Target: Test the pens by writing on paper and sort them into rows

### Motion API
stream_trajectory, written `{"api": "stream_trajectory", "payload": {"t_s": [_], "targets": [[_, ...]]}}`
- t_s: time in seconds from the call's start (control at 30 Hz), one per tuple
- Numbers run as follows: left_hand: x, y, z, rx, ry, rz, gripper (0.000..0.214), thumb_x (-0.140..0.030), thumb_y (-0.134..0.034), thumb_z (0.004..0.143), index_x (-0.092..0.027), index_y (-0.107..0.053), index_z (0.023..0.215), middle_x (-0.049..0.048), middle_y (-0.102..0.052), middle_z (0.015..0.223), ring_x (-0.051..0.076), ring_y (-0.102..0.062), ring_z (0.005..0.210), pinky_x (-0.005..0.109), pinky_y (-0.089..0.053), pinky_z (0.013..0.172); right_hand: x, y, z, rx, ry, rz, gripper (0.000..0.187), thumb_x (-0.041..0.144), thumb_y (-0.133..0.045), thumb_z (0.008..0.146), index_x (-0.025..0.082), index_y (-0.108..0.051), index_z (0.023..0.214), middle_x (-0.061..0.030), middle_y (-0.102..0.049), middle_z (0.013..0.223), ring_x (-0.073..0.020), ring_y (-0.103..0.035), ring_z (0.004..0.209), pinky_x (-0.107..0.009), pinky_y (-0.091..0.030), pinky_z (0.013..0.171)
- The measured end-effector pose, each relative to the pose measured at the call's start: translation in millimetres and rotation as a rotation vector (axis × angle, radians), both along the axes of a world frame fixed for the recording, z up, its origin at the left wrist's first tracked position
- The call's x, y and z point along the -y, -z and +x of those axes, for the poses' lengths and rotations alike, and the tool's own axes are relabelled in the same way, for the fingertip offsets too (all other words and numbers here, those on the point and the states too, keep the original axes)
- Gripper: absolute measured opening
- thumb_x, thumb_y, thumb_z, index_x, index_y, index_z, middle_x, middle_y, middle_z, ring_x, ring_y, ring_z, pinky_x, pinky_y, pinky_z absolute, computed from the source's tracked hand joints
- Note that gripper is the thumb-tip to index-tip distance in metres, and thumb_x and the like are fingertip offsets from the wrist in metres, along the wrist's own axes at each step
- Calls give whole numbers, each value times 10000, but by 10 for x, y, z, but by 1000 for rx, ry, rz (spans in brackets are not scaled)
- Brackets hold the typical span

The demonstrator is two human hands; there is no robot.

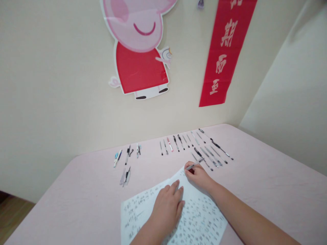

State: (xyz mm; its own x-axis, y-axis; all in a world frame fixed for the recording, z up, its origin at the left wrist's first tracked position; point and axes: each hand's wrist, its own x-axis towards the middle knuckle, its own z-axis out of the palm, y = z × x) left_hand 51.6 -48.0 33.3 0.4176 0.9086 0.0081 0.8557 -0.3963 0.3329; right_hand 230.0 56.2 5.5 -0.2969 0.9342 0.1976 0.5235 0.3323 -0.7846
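A white sheet of paper (pixel 201 217) covered in small handwritten marks lies on the pink table (pixel 268 190) in front of me. My left hand (pixel 167 204) rests flat on the sheet, fingers stretched out and together. My right hand (pixel 199 176) is closed around a pen (pixel 192 166), whose tip touches the paper's far corner. A long row of pens (pixel 194 144) lies just beyond my right hand.
A smaller group of pens (pixel 127 154) and a few more pens (pixel 125 176) lie at the far left of the table. A cartoon pig cutout (pixel 140 51) and a red banner (pixel 224 54) hang on the wall behind. Wooden floor (pixel 12 211) shows at left.
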Motion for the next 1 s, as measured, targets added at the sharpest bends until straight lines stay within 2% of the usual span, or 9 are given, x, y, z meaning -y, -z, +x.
{"api": "stream_trajectory", "payload": {"t_s": [0.13,0.27,0.47,0.57,0.67,0.9,1.0], "targets": [[2,-1,-1,9,8,9,421,-297,-379,867,-237,-454,1276,64,-400,1396,253,-464,1147,430,-371,968,30,-59,10,-68,-57,-63,167,249,-457,772,175,-598,819,2,-587,706,-133,-519,645,-229,-399,602],[2,-7,-6,25,8,22,411,-291,-390,864,-233,-469,1263,76,-415,1384,260,-474,1136,442,-377,962,79,-109,17,-84,-104,-73,226,268,-429,815,165,-615,890,-28,-629,817,-140,-551,713,-232,-419,645],[-24,-3,-43,170,4,42,406,-255,-402,859,-243,-454,1261,73,-493,1305,227,-506,1100,400,-423,931,45,28,-18,10,-56,1,275,278,-442,808,174,-618,991,-35,-640,819,-140,-552,686,-245,-435,656],[-57,30,-69,270,-11,55,429,-253,-411,859,-241,-416,1288,78,-532,1240,203,-525,1070,355,-451,904,32,93,-41,17,-49,7,301,251,-429,811,181,-621,1031,-43,-649,880,-154,-571,739,-260,-440,697],[-83,75,-91,337,-12,64,416,-256,-411,867,-242,-415,1282,83,-568,1161,192,-548,1019,336,-471,867,56,61,-38,18,-102,13,318,231,-431,815,188,-607,1076,-50,-637,961,-174,-573,833,-264,-436,731],[-105,108,-115,378,-24,149,359,-233,-420,866,-211,-473,1221,111,-580,1115,220,-527,1026,400,-444,898,136,-176,-34,369,-154,125,524,45,-413,743,202,-494,1237,-53,-570,952,-152,-535,821,-228,-383,712],[-109,73,-114,392,-30,173,333,-223,-433,855,-210,-504,1180,118,-583,1087,233,-524,1010,422,-441,886,152,-216,-71,507,-175,161,521,47,-407,755,216,-486,1241,-61,-559,970,-163,-531,828,-237,-368,699]]}}
